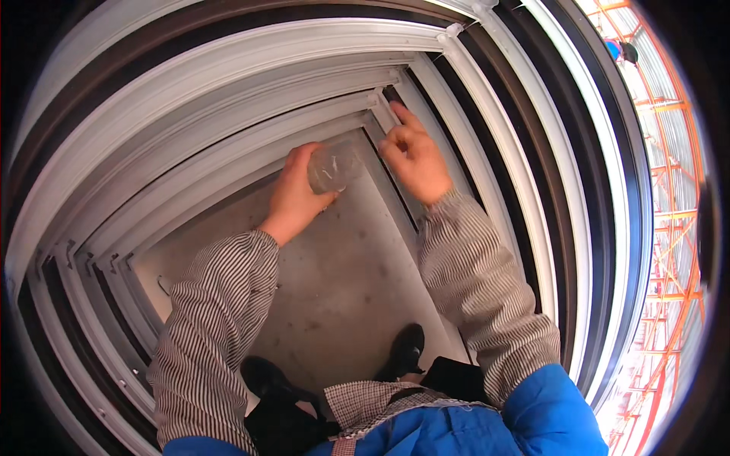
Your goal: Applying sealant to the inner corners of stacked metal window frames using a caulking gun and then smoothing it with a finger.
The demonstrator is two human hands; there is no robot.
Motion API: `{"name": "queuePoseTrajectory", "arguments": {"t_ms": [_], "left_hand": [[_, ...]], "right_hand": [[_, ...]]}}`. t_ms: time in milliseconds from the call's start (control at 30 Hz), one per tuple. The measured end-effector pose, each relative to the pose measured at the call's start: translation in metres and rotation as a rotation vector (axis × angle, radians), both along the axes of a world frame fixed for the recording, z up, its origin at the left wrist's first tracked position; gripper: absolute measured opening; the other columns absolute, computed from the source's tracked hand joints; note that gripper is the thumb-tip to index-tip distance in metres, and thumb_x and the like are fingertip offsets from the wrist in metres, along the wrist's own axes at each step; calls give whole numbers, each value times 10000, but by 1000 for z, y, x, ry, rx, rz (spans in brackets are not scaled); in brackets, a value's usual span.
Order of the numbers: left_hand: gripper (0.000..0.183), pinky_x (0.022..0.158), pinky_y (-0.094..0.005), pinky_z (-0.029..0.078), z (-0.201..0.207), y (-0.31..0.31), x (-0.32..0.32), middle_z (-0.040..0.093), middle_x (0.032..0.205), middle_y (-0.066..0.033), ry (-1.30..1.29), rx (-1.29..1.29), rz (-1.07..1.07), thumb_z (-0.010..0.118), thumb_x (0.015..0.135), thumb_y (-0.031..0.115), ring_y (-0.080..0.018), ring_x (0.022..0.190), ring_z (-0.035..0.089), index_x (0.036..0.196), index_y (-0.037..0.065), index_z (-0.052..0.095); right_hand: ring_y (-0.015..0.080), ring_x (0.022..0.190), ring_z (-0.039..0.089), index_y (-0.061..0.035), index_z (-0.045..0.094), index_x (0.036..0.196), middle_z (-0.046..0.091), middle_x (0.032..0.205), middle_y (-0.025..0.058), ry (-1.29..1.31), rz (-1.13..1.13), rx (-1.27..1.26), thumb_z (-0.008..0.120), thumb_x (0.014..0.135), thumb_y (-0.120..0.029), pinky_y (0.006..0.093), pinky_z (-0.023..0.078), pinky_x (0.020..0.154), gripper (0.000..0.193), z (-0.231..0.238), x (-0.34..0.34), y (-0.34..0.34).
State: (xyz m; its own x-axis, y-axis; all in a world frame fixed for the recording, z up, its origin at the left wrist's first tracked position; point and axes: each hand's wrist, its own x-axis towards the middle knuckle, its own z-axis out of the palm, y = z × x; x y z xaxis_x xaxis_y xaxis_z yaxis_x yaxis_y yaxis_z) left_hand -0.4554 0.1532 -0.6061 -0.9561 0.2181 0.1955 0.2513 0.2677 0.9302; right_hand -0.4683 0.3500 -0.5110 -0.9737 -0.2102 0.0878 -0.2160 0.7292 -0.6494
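My left hand (299,188) is closed around a clear, see-through plastic cup (333,169) with something pale and small inside that I cannot make out. To the right of it, my right hand (417,156) reaches to the inner corner of a white frame (385,108). Its index finger stretches toward that corner, while the thumb and other fingers are curled together. Whatever those curled fingers may pinch is too small or hidden to see. The two hands are apart.
Several white and dark brown frames (251,47) stand stacked around me on the far, left and right sides. A grey concrete floor (334,281) with dark spots lies below, with my black shoes (408,348) on it. Orange metal framework (669,216) rises beyond the right side.
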Motion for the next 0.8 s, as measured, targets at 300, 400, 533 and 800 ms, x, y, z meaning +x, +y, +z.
{"name": "queuePoseTrajectory", "arguments": {"t_ms": [300, 400, 533, 800], "left_hand": [[740, 957, -371, 416, -13, -2, -3, 487, 1223, -144, -31, -1, 8, 798, 606, 83, -320, 1152, 490, 1246, 69, 425], [754, 956, -388, 421, -14, -2, -2, 468, 1249, -147, -34, -1, -9, 804, 612, 101, -330, 1168, 474, 1255, 80, 411], [734, 956, -366, 414, -14, -4, -2, 503, 1210, -149, -37, -3, 14, 795, 613, 70, -313, 1145, 502, 1245, 60, 422], [736, 954, -372, 414, -12, -1, -3, 508, 1200, -145, -50, 16, 17, 797, 602, 65, -320, 1144, 500, 1236, 72, 425]], "right_hand": [[346, 1096, 576, -1, 622, 814, 260, 1496, 178, 120, -292, 325, 566, 794, -159, 345, 498, 841, 169, -35, -67, 16], [349, 1224, 471, -48, 665, 895, 256, 1502, 143, -47, -438, 22, 541, 816, -186, 370, 386, 1014, 201, -39, -73, 20], [352, 1244, 447, -39, 666, 906, 272, 1482, 189, 40, -442, 66, 538, 818, -203, 372, 372, 1025, 226, -44, -67, 15], [358, 1223, 469, -42, 663, 961, 275, 1472, 212, -2, -392, 184, 537, 815, -212, 378, 386, 1016, 257, -29, -72, 14]]}}
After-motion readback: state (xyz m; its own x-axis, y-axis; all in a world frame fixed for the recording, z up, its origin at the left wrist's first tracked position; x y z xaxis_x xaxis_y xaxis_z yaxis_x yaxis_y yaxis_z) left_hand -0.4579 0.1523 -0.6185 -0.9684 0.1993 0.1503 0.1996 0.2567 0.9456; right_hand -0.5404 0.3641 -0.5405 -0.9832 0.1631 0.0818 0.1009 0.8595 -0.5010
